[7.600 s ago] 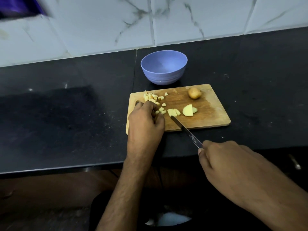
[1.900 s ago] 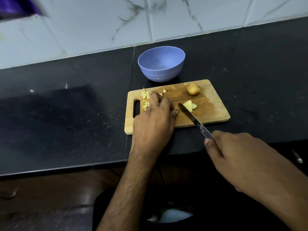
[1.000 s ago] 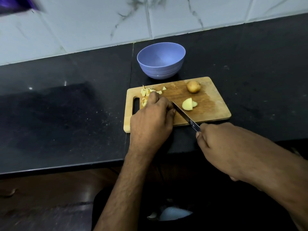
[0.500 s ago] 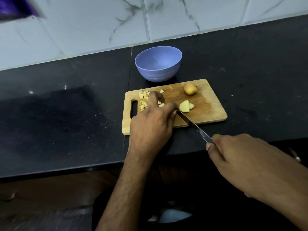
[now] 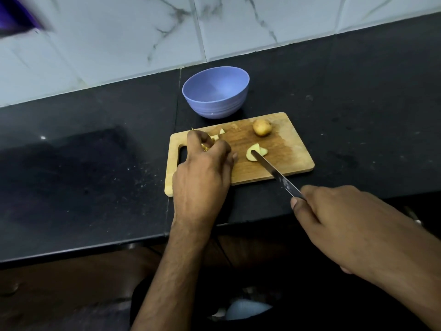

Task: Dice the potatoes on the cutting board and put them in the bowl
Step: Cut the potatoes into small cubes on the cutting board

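Black counter (image 5: 95,175), left hand (image 5: 202,173) gathering dice (image 5: 216,137), right hand (image 5: 338,225) gripping knife (image 5: 274,172)

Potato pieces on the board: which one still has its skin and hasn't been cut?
The whole potato, round and brown-skinned, near the cutting board's far edge. The other pieces show pale cut flesh.

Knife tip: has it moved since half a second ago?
Yes. The knife tip has swung right across the cutting board, away from the left hand, onto the potato half.
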The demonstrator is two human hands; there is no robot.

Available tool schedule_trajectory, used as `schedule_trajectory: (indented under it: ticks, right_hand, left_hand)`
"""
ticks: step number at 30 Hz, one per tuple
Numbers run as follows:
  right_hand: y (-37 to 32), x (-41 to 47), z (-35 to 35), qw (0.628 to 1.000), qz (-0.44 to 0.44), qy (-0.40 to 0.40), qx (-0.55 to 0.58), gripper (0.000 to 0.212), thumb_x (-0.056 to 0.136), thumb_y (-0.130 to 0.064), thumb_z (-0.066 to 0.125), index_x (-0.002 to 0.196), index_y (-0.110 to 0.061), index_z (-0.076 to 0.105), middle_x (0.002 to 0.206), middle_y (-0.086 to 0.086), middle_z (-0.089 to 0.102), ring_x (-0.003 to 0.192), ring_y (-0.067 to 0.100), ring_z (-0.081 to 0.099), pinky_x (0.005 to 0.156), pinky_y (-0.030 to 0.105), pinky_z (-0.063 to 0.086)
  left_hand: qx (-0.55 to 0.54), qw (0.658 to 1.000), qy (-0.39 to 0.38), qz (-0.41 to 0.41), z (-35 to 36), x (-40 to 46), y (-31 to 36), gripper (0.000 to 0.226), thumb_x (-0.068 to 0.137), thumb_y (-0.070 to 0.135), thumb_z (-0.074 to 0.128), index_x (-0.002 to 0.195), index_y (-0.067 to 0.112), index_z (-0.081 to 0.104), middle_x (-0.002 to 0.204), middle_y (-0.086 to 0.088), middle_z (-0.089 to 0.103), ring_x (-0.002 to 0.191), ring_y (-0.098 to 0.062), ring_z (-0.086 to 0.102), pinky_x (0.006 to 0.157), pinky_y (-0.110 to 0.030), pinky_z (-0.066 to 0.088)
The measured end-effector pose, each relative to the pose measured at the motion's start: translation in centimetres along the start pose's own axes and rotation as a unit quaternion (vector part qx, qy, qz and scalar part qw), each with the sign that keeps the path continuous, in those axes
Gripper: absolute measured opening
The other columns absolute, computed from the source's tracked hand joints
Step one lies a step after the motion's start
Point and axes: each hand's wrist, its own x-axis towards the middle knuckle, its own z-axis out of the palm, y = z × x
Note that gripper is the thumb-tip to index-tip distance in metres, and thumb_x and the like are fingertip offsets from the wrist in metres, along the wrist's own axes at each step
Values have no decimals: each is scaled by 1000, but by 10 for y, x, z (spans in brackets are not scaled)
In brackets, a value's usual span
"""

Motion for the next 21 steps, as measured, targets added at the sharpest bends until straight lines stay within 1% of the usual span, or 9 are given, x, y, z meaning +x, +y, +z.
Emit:
schedule_trajectory:
  ticks: [2, 4, 6, 8, 10, 14, 17, 19, 21]
  right_hand:
    - [1, 0, 0, 1000, 10, 4, 12, 38, 102, -50, 24, 74, -28, 38, 63, -4, 53, 44, 2, 47, 52, 21, 43]
    - [4, -2, -1, 999, 19, 14, 23, 37, 101, -51, 24, 74, -29, 37, 64, -4, 54, 44, 3, 48, 52, 21, 43]
    - [6, -3, -3, 999, 24, 21, 31, 37, 101, -51, 23, 73, -30, 35, 64, -4, 54, 44, 4, 49, 52, 21, 42]
    - [8, -4, -6, 999, 27, 19, 36, 37, 102, -50, 23, 73, -29, 34, 63, -4, 53, 44, 3, 49, 51, 20, 39]
    - [9, -5, -9, 999, 27, 14, 34, 36, 102, -49, 23, 73, -30, 33, 64, -4, 53, 42, 3, 48, 49, 18, 37]
    - [11, -9, -10, 999, 27, 7, 23, 36, 102, -49, 22, 73, -31, 33, 67, -4, 55, 41, 3, 47, 46, 16, 34]
    - [13, -9, -7, 999, 32, 15, 20, 37, 102, -50, 22, 73, -30, 33, 66, -4, 55, 40, 3, 46, 46, 17, 34]
    - [13, -8, -6, 999, 30, 14, 26, 37, 102, -50, 23, 72, -29, 33, 66, -3, 55, 40, 3, 47, 48, 18, 37]
    - [12, -6, -5, 999, 23, 13, 30, 37, 102, -50, 24, 72, -30, 33, 67, -2, 55, 41, 3, 47, 50, 19, 38]
  left_hand:
    - [6, 999, 29, 28, -3, -3, 5, 25, 97, 46, 62, 104, 23, 69, 116, -3, 52, 64, -16, 56, 46, -20, 27]
    - [35, 996, 52, 69, -1, -5, 13, 30, 97, 45, 63, 113, 21, 69, 115, -4, 57, 67, -16, 57, 45, -20, 28]
    - [60, 992, 53, 96, 5, -2, 22, 39, 96, 48, 62, 124, 21, 66, 119, -3, 57, 83, -15, 59, 48, -21, 28]
    - [74, 990, 27, 114, 13, 5, 28, 47, 96, 51, 60, 132, 21, 61, 124, -1, 57, 101, -15, 56, 56, -20, 31]
    - [79, 989, -4, 123, 18, 10, 30, 47, 97, 50, 58, 135, 22, 58, 124, 2, 58, 110, -14, 50, 63, -21, 35]
    - [41, 993, -37, 101, 22, 10, 23, 37, 99, 48, 54, 127, 25, 62, 116, 7, 61, 110, -12, 47, 73, -24, 39]
    - [-9, 995, -28, 94, 22, 11, 24, 28, 95, 41, 65, 114, 21, 63, 110, 5, 59, 106, -14, 49, 80, -26, 41]
    - [-26, 995, -12, 95, 19, 9, 24, 22, 91, 36, 72, 103, 20, 62, 102, 5, 58, 99, -15, 50, 80, -29, 43]
    - [-26, 995, 9, 100, 16, 7, 23, 20, 88, 32, 75, 95, 21, 60, 95, 6, 58, 90, -15, 51, 76, -32, 44]
